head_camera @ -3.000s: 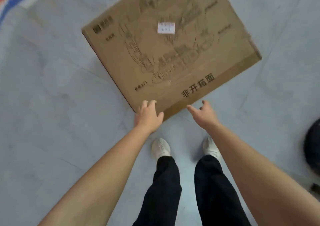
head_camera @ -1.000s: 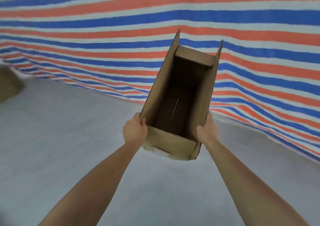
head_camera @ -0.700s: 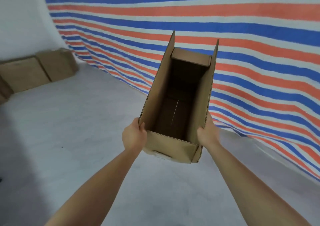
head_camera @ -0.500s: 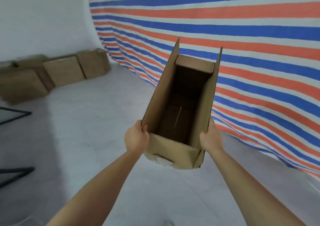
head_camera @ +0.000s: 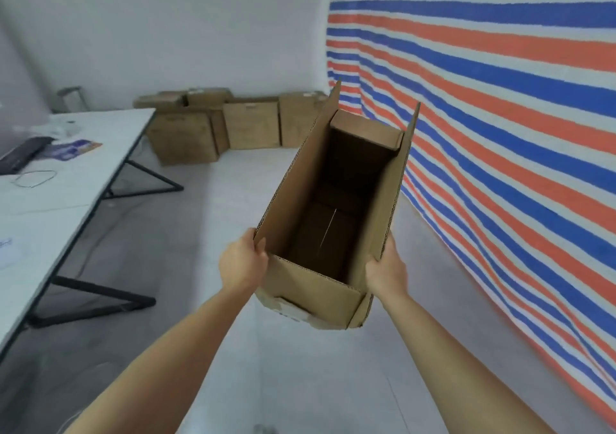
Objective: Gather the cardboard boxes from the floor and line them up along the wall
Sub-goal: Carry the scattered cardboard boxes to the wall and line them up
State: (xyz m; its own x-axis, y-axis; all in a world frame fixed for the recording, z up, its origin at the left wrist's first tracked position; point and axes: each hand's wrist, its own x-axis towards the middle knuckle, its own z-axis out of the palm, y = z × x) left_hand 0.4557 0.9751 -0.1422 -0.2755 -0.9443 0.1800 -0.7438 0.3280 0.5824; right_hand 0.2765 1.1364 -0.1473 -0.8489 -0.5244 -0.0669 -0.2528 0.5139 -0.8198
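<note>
I carry a tall, open cardboard box point(head_camera: 300, 183) in the air in front of me, its open end facing me and its dark inside empty. My left hand point(head_camera: 241, 263) grips its left flap edge, thumb over the rim. My right hand point(head_camera: 386, 272) grips the right flap edge. Several closed cardboard boxes point(head_camera: 250, 127) stand in a row against the far white wall, ahead and to the left of the carried box.
A white table point(head_camera: 66, 173) with black legs stands on the left, bearing a keyboard, a cable and papers. A red, white and blue striped tarp point(head_camera: 500, 117) covers the right wall. Grey floor point(head_camera: 216, 200) lies between me and the box row.
I have lifted the box off the floor and turned left with it. The row of boxes and the table have come into view; the striped tarp has slid to the right.
</note>
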